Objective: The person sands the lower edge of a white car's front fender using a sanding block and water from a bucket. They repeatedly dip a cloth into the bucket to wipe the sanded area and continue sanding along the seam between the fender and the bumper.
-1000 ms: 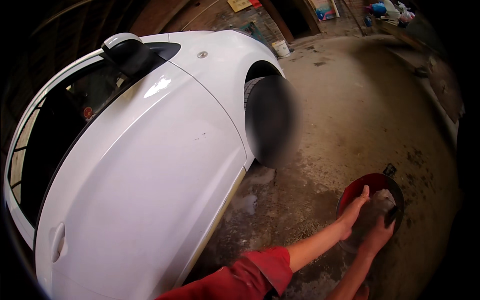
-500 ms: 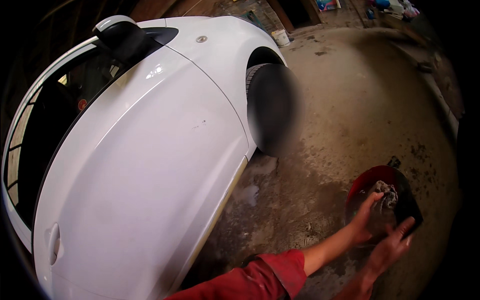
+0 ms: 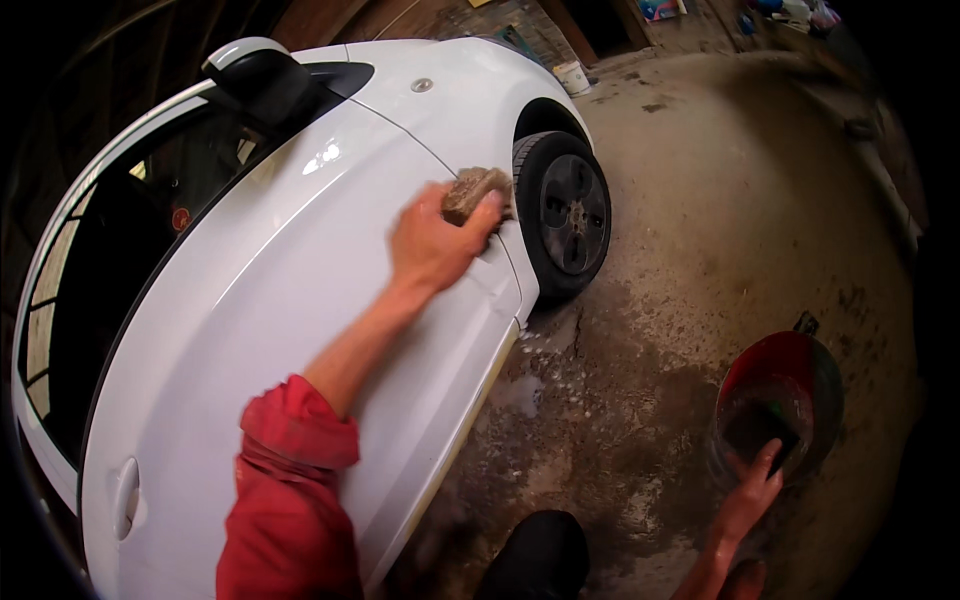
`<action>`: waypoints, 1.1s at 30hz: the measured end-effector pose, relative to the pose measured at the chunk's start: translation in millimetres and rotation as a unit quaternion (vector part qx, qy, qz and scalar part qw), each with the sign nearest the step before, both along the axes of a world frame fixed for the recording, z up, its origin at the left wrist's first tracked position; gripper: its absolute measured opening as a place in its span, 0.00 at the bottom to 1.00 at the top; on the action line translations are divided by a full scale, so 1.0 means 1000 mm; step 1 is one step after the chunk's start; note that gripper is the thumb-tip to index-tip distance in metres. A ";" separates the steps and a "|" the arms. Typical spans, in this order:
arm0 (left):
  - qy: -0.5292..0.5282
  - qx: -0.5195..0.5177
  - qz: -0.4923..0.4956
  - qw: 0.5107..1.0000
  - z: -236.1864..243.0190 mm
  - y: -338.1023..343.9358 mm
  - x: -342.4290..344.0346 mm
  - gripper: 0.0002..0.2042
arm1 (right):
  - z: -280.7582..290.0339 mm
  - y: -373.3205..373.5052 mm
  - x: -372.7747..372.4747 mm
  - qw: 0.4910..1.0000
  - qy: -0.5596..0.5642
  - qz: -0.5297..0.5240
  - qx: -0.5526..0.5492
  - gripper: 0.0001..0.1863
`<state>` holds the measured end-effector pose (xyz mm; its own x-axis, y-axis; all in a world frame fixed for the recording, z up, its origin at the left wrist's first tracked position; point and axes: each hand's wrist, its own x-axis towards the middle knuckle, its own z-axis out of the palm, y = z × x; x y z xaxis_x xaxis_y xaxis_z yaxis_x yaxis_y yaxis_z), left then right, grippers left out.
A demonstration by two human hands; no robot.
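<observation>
My left hand (image 3: 440,235) is closed round a wet, grey-brown bunched rag (image 3: 470,195). It presses the rag to the side of a white car (image 3: 310,330), close to the seam between door and front fender. Low on the right, my right hand (image 3: 752,495) grips a flat black block (image 3: 755,430), perhaps a sponge, over the mouth of a bucket (image 3: 828,390). The bucket is red inside and dark outside, with wet streaks on its inner wall. What lies at its bottom is hidden behind the block.
A front wheel (image 3: 572,212) with a dark cover stands beyond my left hand. The wing mirror (image 3: 262,75) juts out at upper left. Wet patches mark the concrete floor (image 3: 690,240). My dark-clad knee (image 3: 540,555) shows below; a white tub (image 3: 572,78) stands far back.
My left hand has carried the rag from the bucket up and left onto the car. My right hand has shifted slightly left and down, keeping the black block. Splashes now show beside the sill.
</observation>
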<state>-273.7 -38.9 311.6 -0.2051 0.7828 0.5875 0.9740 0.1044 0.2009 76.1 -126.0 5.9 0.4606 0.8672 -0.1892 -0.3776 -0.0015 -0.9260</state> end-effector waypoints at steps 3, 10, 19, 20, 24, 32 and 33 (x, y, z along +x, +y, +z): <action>0.406 -0.062 0.058 0.910 0.022 0.017 -0.065 0.25 | -0.012 0.000 -0.013 0.997 -0.006 0.079 0.010 0.38; 0.569 -0.247 0.057 0.782 -0.061 0.014 -0.163 0.30 | 0.016 -0.016 -0.071 0.993 0.038 0.104 0.047 0.27; 0.606 -0.238 -0.014 0.758 -0.087 -0.062 -0.162 0.28 | 0.033 -0.009 -0.064 0.988 0.118 0.099 0.017 0.27; 0.602 -0.202 0.003 0.773 -0.075 -0.040 -0.163 0.27 | 0.029 -0.006 -0.058 0.987 0.117 0.108 0.019 0.27; 0.599 -0.182 0.046 0.779 -0.044 0.031 -0.172 0.32 | 0.034 -0.007 -0.068 0.984 0.156 0.085 0.005 0.29; 0.630 -0.283 -0.005 0.723 -0.034 -0.064 -0.150 0.36 | 0.042 -0.011 -0.084 0.964 0.228 0.137 -0.008 0.28; 0.633 -0.283 0.001 0.721 -0.036 -0.052 -0.152 0.36 | 0.038 -0.009 -0.084 0.964 0.228 0.137 -0.007 0.28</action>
